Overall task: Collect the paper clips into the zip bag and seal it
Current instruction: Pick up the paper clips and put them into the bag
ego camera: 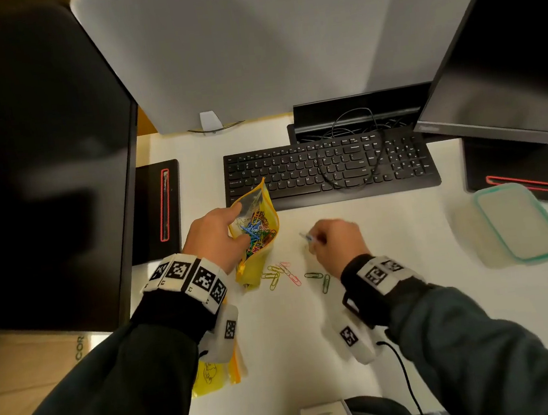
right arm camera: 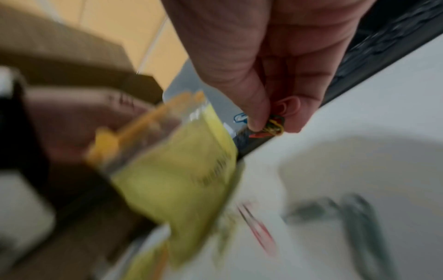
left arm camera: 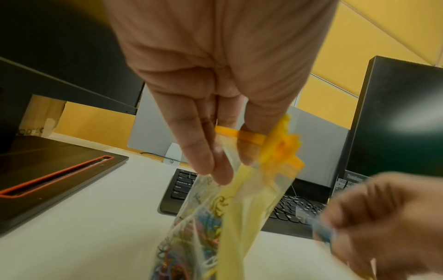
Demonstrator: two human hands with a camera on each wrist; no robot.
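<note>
My left hand (ego camera: 216, 237) is gripping the bag (ego camera: 256, 233) near its mouth, thumb on one wall and fingers (left arm camera: 203, 155) on the other, and is holding that mouth apart. The bag is standing tilted, its lower end touching the desk (ego camera: 393, 261) just below my wrist and its open end pointing away from me toward the keyboard (ego camera: 330, 169). A mass of coloured clips is lying inside the bag (left arm camera: 191, 236), visible through its clear wall. The orange zip strip (left arm camera: 242, 134) is crossing between my fingers in the left wrist view.

My right hand (ego camera: 336, 246) is hovering just to the right of the bag, apart from it, fingers curled. It is pinching a small bundle of clips (right arm camera: 274, 125) between thumb and fingertips; the right wrist view is showing green, yellow and red wire there, though motion blur is hiding the count.

Loose clips (ego camera: 282, 275) are lying on the desk between my two wrists: a yellow and pink cluster just beside the bag's lower end, and two green ones (ego camera: 319, 279) directly below my right hand.

Further right of my right hand, well apart, a lidded box (ego camera: 516, 222) is resting on the desk. Monitors are standing beyond both hands, one to the far left (ego camera: 36, 167) and one to the far right (ego camera: 504, 41).
</note>
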